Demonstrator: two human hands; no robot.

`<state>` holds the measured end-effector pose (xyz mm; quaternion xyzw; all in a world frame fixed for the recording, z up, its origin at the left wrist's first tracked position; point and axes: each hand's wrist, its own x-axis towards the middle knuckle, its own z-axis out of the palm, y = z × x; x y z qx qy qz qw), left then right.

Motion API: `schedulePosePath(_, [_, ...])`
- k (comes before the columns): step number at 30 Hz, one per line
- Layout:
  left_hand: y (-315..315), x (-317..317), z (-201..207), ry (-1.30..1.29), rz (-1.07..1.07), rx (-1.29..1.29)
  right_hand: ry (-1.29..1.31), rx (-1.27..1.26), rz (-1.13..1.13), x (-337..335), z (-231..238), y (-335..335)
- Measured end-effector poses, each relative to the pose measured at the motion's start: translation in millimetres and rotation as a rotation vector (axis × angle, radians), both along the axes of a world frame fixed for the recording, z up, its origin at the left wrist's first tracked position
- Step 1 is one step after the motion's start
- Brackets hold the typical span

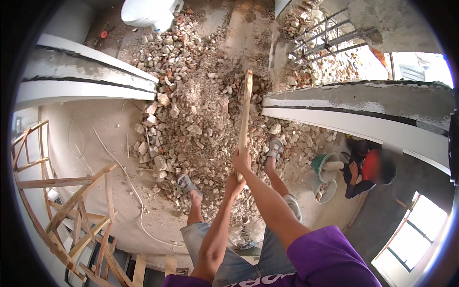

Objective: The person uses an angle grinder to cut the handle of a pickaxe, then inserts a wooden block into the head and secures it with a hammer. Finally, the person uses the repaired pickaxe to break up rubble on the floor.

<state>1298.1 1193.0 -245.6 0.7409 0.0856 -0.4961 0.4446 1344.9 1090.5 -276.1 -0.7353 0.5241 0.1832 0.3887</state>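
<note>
A long pale wooden tool handle [245, 105] runs forward from my hands over the rubble. Closed around its near part is my left hand [234, 184], and my right hand [242, 160] grips it just farther along. The far end lies over a dark hollow in the debris; I cannot make out a tool head there. Beneath the handle spreads a heap of broken brick, stone and mortar [201, 119]. My sandalled feet stand apart on this heap, one on either side of the handle.
At right a person [370, 170] crouches beside green buckets [324, 164]. Wooden trestles [79, 210] stand at left, near a pale hose [114, 160]. Door-frame edges [354, 126] flank the rubble. Bare rebar [330, 38] juts out at upper right; a white container [150, 14] sits far off.
</note>
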Motion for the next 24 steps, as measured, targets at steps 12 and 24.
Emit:
schedulePosePath(12, [85.6, -106.1, 102.7, 0.039, -0.15, 0.295, 0.125, 0.296, 0.069, -115.0, 74.3, 64.3])
schedulePosePath(24, [100.5, -190.7, 113.5, 0.058, -0.105, 0.315, 0.077, 0.286, -0.31, -47.9, -102.3, -42.4])
